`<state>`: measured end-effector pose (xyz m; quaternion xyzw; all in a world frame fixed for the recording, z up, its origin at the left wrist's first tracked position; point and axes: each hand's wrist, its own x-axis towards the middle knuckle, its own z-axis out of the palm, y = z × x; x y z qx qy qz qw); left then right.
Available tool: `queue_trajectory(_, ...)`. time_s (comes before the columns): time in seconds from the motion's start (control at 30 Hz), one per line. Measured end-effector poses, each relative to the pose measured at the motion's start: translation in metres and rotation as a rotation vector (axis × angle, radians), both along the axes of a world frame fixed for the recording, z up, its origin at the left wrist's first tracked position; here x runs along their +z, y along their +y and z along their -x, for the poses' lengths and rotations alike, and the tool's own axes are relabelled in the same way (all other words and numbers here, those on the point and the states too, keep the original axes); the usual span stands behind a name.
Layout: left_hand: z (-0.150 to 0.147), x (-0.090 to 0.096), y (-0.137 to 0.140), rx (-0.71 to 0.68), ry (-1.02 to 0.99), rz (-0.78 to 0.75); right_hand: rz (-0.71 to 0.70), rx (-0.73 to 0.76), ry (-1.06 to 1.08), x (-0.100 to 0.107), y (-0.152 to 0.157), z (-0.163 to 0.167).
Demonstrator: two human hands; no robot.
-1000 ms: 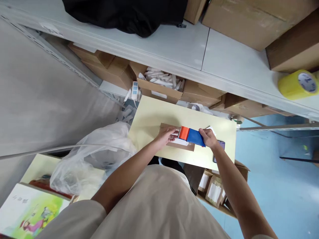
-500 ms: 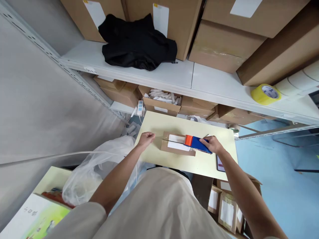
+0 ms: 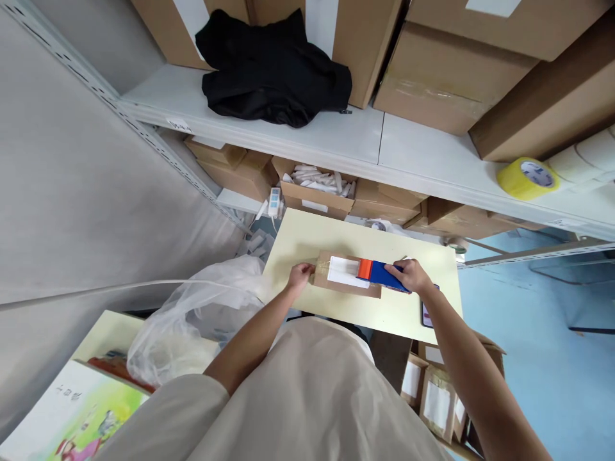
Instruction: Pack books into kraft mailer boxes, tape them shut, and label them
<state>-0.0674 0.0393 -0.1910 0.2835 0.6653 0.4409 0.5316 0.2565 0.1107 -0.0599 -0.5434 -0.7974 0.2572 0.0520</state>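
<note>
A small brown cardboard box with a white label lies on the pale yellow table. My right hand grips a blue tape dispenser, whose orange front part sits over the right part of the label. At the box's left end is my left hand, fingers closed in a pinch on the end of the clear packing tape. The tape itself is hard to make out, but shiny streaks run over the box's left end. A phone lies near my right forearm.
Above the table's far side runs a white shelf bearing a black garment, large cartons and a yellow tape roll. An open carton of white pieces stands below it. Left are plastic sheeting and a picture box; small boxes sit lower right.
My left hand has moved right and come to the box's left end. The tape strand seen stretched above the box no longer stands out. My right hand keeps the dispenser near the same spot.
</note>
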Motion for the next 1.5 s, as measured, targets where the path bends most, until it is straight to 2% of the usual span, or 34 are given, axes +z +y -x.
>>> queue_trajectory(0.13, -0.020, -0.020, -0.006, 0.068, 0.061, -0.021, 0.000, 0.006, 0.002, -0.001, 0.002, 0.000)
queue_trajectory(0.27, -0.018, -0.033, -0.012, 0.108, 0.120, 0.027, 0.000, 0.006, 0.007, -0.003, 0.003, 0.000)
queue_trajectory(0.33, -0.011, -0.028, -0.011, 0.126, 0.148, 0.022, -0.001, 0.000, 0.010, -0.004, 0.003, 0.000)
queue_trajectory(0.4, -0.007, -0.010, -0.007, 0.081, 0.231, -0.086, 0.002, 0.004, 0.009, -0.004, 0.003, 0.001)
queue_trajectory(0.43, -0.007, 0.003, -0.003, 0.014, 0.303, -0.178, 0.006, 0.009, 0.005, -0.003, 0.003, 0.001)
queue_trajectory(0.47, -0.009, 0.018, 0.001, -0.168, 0.455, -0.335, 0.013, 0.013, -0.001, -0.002, 0.003, 0.001)
queue_trajectory(0.53, -0.019, 0.047, 0.010, -0.640, 0.791, -0.594, 0.021, 0.020, -0.017, 0.001, 0.003, 0.003)
queue_trajectory(0.6, -0.032, 0.068, 0.019, -0.920, 1.007, -0.651, 0.027, 0.023, -0.026, 0.005, 0.004, 0.005)
queue_trajectory(0.67, -0.043, 0.078, 0.027, -1.031, 1.133, -0.578, 0.036, 0.035, -0.028, 0.009, 0.006, 0.007)
queue_trajectory(0.73, -0.049, 0.079, 0.032, -1.060, 1.182, -0.508, 0.055, 0.048, -0.033, 0.011, 0.009, 0.008)
queue_trajectory(0.83, -0.049, 0.074, 0.034, -1.083, 1.186, -0.488, 0.091, 0.071, -0.043, 0.010, 0.013, -0.003)
queue_trajectory(0.97, -0.044, 0.073, 0.034, -1.095, 1.191, -0.488, 0.137, 0.044, -0.026, 0.003, 0.014, -0.046)
queue_trajectory(1.1, -0.035, 0.075, 0.038, -1.083, 1.220, -0.448, 0.144, 0.003, -0.062, -0.013, 0.012, -0.083)
queue_trajectory(1.27, -0.029, 0.080, 0.042, -1.107, 1.263, -0.357, 0.154, -0.006, -0.101, -0.034, 0.014, -0.071)
queue_trajectory(1.37, -0.048, 0.082, 0.037, -1.134, 1.276, -0.371, 0.184, -0.006, -0.080, -0.037, 0.019, -0.060)
queue_trajectory(1.5, -0.102, 0.080, 0.033, -1.261, 1.210, -0.498, 0.192, -0.012, -0.050, -0.039, 0.023, -0.057)
